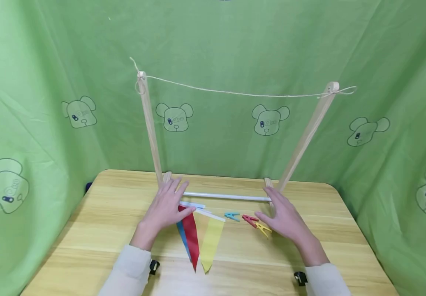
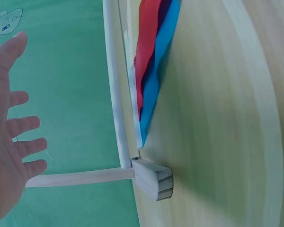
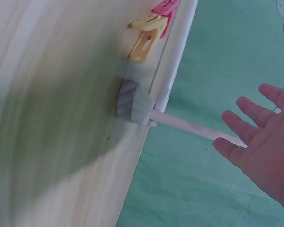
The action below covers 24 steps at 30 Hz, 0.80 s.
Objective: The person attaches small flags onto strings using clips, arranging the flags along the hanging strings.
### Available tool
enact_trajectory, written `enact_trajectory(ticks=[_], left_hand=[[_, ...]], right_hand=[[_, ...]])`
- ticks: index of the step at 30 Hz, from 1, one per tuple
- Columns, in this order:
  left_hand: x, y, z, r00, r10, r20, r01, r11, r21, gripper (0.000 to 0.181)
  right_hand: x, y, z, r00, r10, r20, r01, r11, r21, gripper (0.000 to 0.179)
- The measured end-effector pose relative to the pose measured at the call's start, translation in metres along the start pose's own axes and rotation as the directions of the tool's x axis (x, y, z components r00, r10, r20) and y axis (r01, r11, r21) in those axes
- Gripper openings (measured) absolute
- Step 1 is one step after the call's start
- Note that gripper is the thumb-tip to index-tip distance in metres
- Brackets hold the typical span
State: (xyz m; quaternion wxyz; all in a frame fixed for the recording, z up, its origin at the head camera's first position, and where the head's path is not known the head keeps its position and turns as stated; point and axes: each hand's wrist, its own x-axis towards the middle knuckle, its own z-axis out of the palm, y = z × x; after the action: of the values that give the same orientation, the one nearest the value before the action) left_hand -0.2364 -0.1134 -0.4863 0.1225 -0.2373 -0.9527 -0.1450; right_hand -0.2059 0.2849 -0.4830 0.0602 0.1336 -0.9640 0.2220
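Observation:
My left hand (image 1: 163, 209) hovers with spread fingers over the left foot of a wooden stand, overlapping the upper ends of some pennants. Among these are a red pennant (image 1: 191, 232), a blue pennant (image 2: 161, 56) partly under it, and a yellow pennant (image 1: 213, 238) to the right, each with a pale strip along its top. My right hand (image 1: 287, 216), fingers also extended, is near the stand's right foot (image 3: 135, 104). Left of that hand lie a blue clothespin (image 1: 232, 216), a red clothespin (image 1: 249, 220) and a yellow clothespin (image 1: 263, 229). Both palms hold nothing.
A left post (image 1: 150, 127) and a right post (image 1: 307, 133) rise at the table's back, joined low by a white rod (image 1: 228, 197). A slack string (image 1: 231, 93) is tied between their tops. Green printed cloth (image 1: 220, 45) surrounds the wooden table (image 1: 257, 267).

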Motion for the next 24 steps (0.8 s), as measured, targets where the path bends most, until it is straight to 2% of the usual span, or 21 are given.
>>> enact_trajectory(ticks=[11, 18, 24], left_hand=[[-0.003, 0.001, 0.013, 0.999, 0.023, 0.039, -0.022, 0.999, -0.036, 0.085], [-0.006, 0.000, 0.025, 0.998, 0.047, 0.032, -0.046, 0.998, -0.044, 0.084], [-0.008, -0.001, 0.034, 0.999, 0.033, 0.042, -0.030, 0.997, -0.071, 0.085]], right_hand=[[-0.007, 0.013, 0.007, 1.000, -0.015, 0.020, 0.016, 1.000, -0.018, 0.097], [-0.012, 0.019, 0.012, 0.999, -0.027, 0.019, 0.028, 0.999, -0.037, 0.091], [-0.014, 0.021, 0.013, 0.999, -0.029, 0.038, 0.030, 0.999, -0.025, 0.090]])
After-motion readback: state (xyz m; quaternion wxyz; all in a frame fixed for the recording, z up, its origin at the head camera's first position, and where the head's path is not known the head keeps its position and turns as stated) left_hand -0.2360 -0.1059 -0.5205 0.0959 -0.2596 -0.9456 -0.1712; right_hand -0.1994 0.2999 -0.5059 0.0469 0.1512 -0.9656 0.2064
